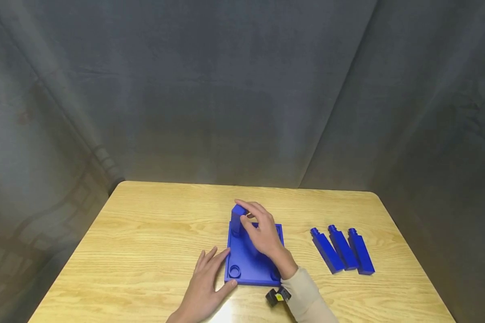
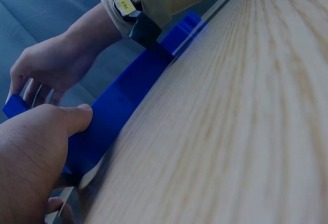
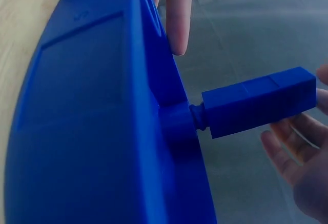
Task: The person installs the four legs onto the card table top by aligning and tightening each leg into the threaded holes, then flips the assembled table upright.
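A blue square board (image 1: 248,264) with raised round sockets lies on the wooden table. At its far left socket stands a blue threaded leg (image 1: 236,220), upright. My right hand (image 1: 263,234) holds the leg's upper end between thumb and fingers. In the right wrist view, part of the leg's screw thread (image 3: 199,117) shows above the socket (image 3: 175,124). My left hand (image 1: 205,283) touches the board's near left corner, thumb on the front side and a forefinger along the left side. The near left socket (image 1: 234,271) holds nothing; the right-hand sockets are partly covered by my right arm.
Three more blue legs (image 1: 341,249) lie side by side on the table (image 1: 145,233), right of the board, threaded ends pointing away. A small black device (image 1: 278,296) sits at my right wrist. Dark curtains (image 1: 226,98) hang behind the table and at both sides.
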A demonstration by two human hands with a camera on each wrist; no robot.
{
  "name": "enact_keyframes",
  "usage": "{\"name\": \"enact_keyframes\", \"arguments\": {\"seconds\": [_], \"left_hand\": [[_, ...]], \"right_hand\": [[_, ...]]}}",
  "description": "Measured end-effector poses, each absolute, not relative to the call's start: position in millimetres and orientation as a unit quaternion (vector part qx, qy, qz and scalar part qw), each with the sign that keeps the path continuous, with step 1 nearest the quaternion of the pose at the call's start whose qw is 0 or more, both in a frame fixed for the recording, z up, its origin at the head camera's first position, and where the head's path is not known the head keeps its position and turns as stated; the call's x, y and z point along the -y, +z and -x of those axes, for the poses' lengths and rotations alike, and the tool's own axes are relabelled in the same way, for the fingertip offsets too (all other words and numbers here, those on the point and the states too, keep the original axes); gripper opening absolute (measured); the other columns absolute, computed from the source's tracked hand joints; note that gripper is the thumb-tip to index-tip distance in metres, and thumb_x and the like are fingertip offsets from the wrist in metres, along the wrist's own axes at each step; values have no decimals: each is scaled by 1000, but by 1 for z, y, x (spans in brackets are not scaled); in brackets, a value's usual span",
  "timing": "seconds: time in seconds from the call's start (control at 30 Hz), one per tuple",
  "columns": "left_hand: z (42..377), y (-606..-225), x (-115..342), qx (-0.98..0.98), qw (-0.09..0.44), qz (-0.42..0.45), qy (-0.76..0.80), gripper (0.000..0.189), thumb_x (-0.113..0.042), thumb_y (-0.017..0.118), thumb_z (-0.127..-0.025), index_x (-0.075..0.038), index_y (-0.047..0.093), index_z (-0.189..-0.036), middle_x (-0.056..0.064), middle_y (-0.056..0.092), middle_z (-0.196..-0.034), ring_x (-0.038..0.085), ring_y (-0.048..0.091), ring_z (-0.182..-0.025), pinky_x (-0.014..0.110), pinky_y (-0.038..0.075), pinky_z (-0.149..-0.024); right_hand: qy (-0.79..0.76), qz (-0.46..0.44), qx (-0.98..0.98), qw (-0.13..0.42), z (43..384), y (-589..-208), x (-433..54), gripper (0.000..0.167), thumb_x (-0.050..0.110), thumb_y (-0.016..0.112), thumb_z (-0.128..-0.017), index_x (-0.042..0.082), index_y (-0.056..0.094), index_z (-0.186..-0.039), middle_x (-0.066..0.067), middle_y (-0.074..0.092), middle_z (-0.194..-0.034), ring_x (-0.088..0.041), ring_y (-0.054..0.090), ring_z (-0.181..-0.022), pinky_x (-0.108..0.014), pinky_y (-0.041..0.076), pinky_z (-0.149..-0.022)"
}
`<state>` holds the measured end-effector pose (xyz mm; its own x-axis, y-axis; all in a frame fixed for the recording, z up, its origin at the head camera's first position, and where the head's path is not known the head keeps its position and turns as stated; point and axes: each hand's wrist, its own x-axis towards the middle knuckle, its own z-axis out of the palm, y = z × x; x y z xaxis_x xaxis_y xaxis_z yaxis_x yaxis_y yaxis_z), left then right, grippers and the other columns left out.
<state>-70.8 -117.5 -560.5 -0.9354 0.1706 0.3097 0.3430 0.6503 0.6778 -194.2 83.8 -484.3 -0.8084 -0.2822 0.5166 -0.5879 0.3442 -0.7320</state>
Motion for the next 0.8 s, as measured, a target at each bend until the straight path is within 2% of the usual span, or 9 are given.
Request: {"name": "enact_keyframes", "arguments": {"seconds": [0.13, 0.23, 0.37, 0.57, 0.73, 0.8], "left_hand": [[72, -562, 118, 904, 109, 144, -388, 74, -53, 78, -99, -21, 58, -163, 0, 62, -162, 40, 47, -157, 69, 21, -130], [72, -564, 118, 905, 109, 144, -386, 74, -53, 78, -100, -21, 58, -163, 1, 62, -162, 41, 47, -157, 69, 22, -130], [72, -564, 118, 904, 107, 143, -389, 74, -54, 78, -100, -22, 57, -163, 2, 63, -161, 41, 46, -157, 69, 21, -131], [71, -563, 117, 904, 109, 142, -387, 73, -52, 79, -99, -22, 58, -163, 0, 63, -161, 39, 47, -157, 61, 18, -132], [71, -562, 117, 903, 115, 144, -389, 73, -51, 80, -99, -21, 58, -162, -1, 63, -161, 40, 47, -157, 59, 18, -132], [71, -562, 117, 902, 119, 145, -390, 73, -50, 80, -98, -21, 59, -162, -1, 63, -161, 40, 48, -156, 55, 17, -134]], "right_hand": [[507, -258, 808, 155, 196, -485, -84, 37, 13, 59, -114, 12, 71, -149, -9, 75, -139, -28, 73, -114, -42, 65, -92], [514, -251, 805, 159, 196, -485, -83, 36, 12, 62, -113, 9, 71, -147, -10, 76, -134, -28, 73, -109, -39, 66, -91], [522, -245, 800, 163, 196, -486, -83, 34, 12, 67, -110, 7, 71, -144, -11, 75, -129, -28, 71, -109, -43, 67, -89], [531, -225, 799, 168, 196, -486, -82, 31, 13, 75, -107, 7, 72, -137, -11, 74, -126, -30, 70, -113, -51, 68, -89], [533, -198, 807, 161, 195, -485, -80, 33, 15, 82, -102, 4, 72, -132, -11, 76, -119, -29, 74, -106, -50, 68, -88], [530, -188, 811, 161, 195, -485, -80, 33, 16, 84, -101, 5, 72, -130, -10, 76, -115, -28, 75, -102, -48, 68, -86]]}}
